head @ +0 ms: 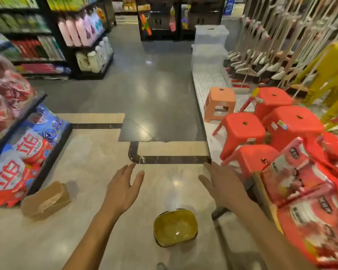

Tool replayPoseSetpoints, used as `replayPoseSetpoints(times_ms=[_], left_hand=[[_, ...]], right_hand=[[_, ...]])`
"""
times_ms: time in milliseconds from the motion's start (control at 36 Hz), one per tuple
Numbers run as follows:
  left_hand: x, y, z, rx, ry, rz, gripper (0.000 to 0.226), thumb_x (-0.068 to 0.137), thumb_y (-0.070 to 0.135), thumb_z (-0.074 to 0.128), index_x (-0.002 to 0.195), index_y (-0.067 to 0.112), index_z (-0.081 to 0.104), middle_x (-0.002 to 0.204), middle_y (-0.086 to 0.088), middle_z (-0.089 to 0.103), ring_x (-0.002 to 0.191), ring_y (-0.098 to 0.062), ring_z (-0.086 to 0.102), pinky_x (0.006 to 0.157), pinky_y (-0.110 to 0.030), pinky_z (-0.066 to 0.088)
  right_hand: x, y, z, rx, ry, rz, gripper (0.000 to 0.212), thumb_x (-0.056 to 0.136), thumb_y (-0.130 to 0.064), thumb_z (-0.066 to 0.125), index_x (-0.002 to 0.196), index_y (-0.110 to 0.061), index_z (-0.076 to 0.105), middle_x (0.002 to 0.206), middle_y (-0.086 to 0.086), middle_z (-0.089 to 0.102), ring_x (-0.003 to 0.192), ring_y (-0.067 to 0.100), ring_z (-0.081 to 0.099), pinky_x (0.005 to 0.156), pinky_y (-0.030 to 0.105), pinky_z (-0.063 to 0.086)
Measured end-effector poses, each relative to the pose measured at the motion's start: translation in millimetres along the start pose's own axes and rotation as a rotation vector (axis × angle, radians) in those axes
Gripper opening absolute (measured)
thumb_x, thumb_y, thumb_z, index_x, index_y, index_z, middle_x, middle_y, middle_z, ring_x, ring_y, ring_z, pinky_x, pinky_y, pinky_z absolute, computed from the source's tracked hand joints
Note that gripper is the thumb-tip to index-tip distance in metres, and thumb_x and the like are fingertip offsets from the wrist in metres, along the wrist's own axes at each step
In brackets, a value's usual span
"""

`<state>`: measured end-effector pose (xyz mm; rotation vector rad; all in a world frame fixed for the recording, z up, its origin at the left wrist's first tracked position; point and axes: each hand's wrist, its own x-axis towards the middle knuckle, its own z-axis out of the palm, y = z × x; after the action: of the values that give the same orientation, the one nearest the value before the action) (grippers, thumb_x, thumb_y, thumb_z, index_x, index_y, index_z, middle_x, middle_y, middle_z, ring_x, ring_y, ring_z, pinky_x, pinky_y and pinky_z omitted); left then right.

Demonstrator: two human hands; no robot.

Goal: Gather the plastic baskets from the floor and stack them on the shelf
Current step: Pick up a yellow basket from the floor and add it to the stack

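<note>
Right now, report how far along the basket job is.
Done: nothing that shows; no stacked baskets appear on any shelf in view. In hand: nothing; the left hand and right hand are both open and empty. Left: the yellow basket sits on the floor below the hands, not yet picked up.

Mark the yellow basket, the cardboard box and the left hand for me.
yellow basket (175,228): head view, on its inner bottom.
cardboard box (47,200): head view, on its top face.
left hand (123,189): head view, on the back of the hand.

basket (175,228): glossy yellow plastic | floor (98,191): polished tile (mirror-like glare) | stools (242,125): smooth red plastic
</note>
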<state>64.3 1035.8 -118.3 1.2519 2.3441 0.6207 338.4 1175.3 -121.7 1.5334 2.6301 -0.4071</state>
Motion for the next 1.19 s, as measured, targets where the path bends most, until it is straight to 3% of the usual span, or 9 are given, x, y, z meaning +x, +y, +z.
replayPoseSetpoints(times_ms=[139, 306, 528, 778, 917, 1028, 1111, 1167, 1194], left_hand=[[21, -28, 44, -0.1, -0.056, -0.076, 0.059, 0.103, 0.056, 0.034, 0.154, 0.027, 0.039, 0.16, 0.0, 0.04, 0.148, -0.02, 0.035, 0.121, -0.04, 0.027], [43, -69, 124, -0.248, -0.109, -0.21, 0.053, 0.104, 0.05, 0.037, 0.153, 0.028, 0.042, 0.158, 0.005, 0.042, 0.145, -0.014, 0.037, 0.112, -0.023, 0.025], [67, -155, 267, -0.386, -0.166, -0.369, 0.059, 0.099, 0.063, 0.034, 0.153, 0.039, 0.037, 0.158, 0.016, 0.037, 0.147, -0.009, 0.033, 0.112, -0.026, 0.025], [83, -276, 458, -0.394, -0.224, -0.48, 0.058, 0.102, 0.054, 0.036, 0.154, 0.029, 0.038, 0.158, 0.005, 0.041, 0.142, -0.015, 0.04, 0.108, -0.028, 0.031], [87, -336, 543, -0.436, -0.243, -0.579, 0.061, 0.103, 0.055, 0.032, 0.158, 0.029, 0.028, 0.163, 0.003, 0.033, 0.146, -0.018, 0.036, 0.111, -0.033, 0.03], [91, -376, 596, -0.576, -0.274, -0.671, 0.059, 0.098, 0.07, 0.027, 0.152, 0.048, 0.03, 0.16, 0.013, 0.034, 0.145, -0.018, 0.037, 0.115, -0.045, 0.032], [91, -394, 621, -0.731, -0.292, -0.701, 0.058, 0.077, 0.094, 0.032, 0.125, 0.066, 0.048, 0.133, 0.03, 0.053, 0.124, -0.005, 0.055, 0.094, -0.033, 0.051], [89, -401, 632, -0.795, -0.293, -0.731, 0.071, 0.064, 0.1, 0.035, 0.123, 0.063, 0.051, 0.127, 0.024, 0.06, 0.114, -0.009, 0.063, 0.081, -0.03, 0.059], [89, -403, 635, -0.835, -0.299, -0.749, 0.076, 0.064, 0.099, 0.037, 0.126, 0.059, 0.053, 0.128, 0.018, 0.064, 0.113, -0.014, 0.066, 0.083, -0.037, 0.061]], right_hand=[[26, 13, 56, 0.134, -0.121, 0.063, 0.072, 0.1, -0.065, 0.025, 0.16, -0.026, 0.028, 0.165, 0.004, 0.032, 0.149, 0.026, 0.036, 0.12, 0.045, 0.032], [49, 36, 142, 0.328, -0.229, 0.162, 0.071, 0.1, -0.067, 0.028, 0.161, -0.031, 0.025, 0.166, -0.007, 0.029, 0.15, 0.017, 0.033, 0.121, 0.039, 0.03], [84, 84, 305, 0.618, -0.348, 0.341, 0.073, 0.096, -0.071, 0.034, 0.159, -0.035, 0.028, 0.164, -0.008, 0.034, 0.149, 0.015, 0.034, 0.122, 0.039, 0.028], [131, 136, 520, 0.699, -0.396, 0.402, 0.074, 0.095, -0.075, 0.032, 0.158, -0.038, 0.028, 0.163, -0.008, 0.034, 0.148, 0.016, 0.036, 0.122, 0.044, 0.03], [149, 160, 619, 0.783, -0.403, 0.491, 0.076, 0.094, -0.073, 0.03, 0.159, -0.035, 0.026, 0.164, -0.009, 0.031, 0.149, 0.016, 0.032, 0.12, 0.04, 0.027], [161, 173, 672, 0.937, -0.372, 0.503, 0.057, 0.099, -0.065, 0.032, 0.15, -0.039, 0.039, 0.147, -0.022, 0.046, 0.133, 0.002, 0.046, 0.111, 0.029, 0.032], [168, 181, 701, 1.065, -0.384, 0.507, 0.048, 0.1, -0.067, 0.028, 0.139, -0.048, 0.049, 0.132, -0.029, 0.056, 0.124, -0.003, 0.054, 0.105, 0.03, 0.041], [171, 186, 715, 1.125, -0.395, 0.538, 0.062, 0.093, -0.079, 0.027, 0.141, -0.048, 0.051, 0.136, -0.021, 0.06, 0.126, 0.004, 0.057, 0.106, 0.037, 0.046], [172, 187, 719, 1.14, -0.394, 0.549, 0.066, 0.092, -0.081, 0.026, 0.142, -0.047, 0.051, 0.137, -0.019, 0.06, 0.126, 0.006, 0.058, 0.106, 0.039, 0.047]])
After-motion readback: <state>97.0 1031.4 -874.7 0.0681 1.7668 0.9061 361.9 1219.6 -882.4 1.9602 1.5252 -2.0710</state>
